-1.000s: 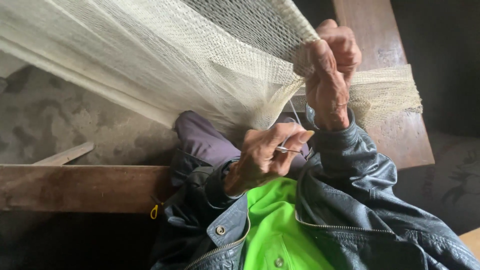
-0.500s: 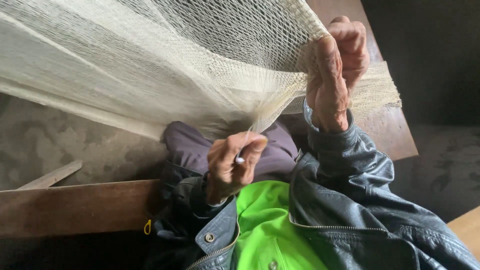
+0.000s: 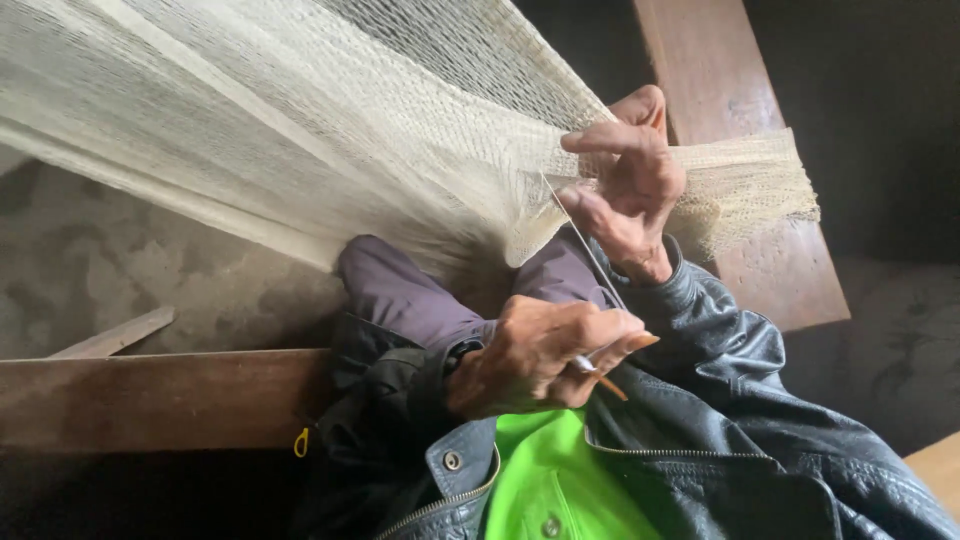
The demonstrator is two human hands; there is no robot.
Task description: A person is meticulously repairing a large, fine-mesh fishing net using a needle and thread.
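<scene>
A fine cream fishing net (image 3: 330,130) stretches from the upper left to a bunched end (image 3: 745,185) draped over a wooden plank. My right hand (image 3: 630,190) pinches the net's gathered edge, fingers curled around the mesh. My left hand (image 3: 540,355) is lower, over my lap, closed on a thin netting needle (image 3: 600,378) with a brownish tip. A taut thread (image 3: 585,245) runs from the net down into that hand. I wear a dark leather jacket (image 3: 720,430) over a bright green shirt (image 3: 555,480), and purple trousers (image 3: 400,290).
A reddish wooden plank (image 3: 720,90) runs up the right side under the net. A dark wooden beam (image 3: 150,400) crosses the lower left, with a loose wood strip (image 3: 115,335) above it on the rough concrete floor (image 3: 120,260). A small yellow clip (image 3: 300,442) hangs by the jacket.
My left hand has drawn the needle down and to the right, away from the net, pulling the thread taut. My right hand has kept its hold on the net's edge.
</scene>
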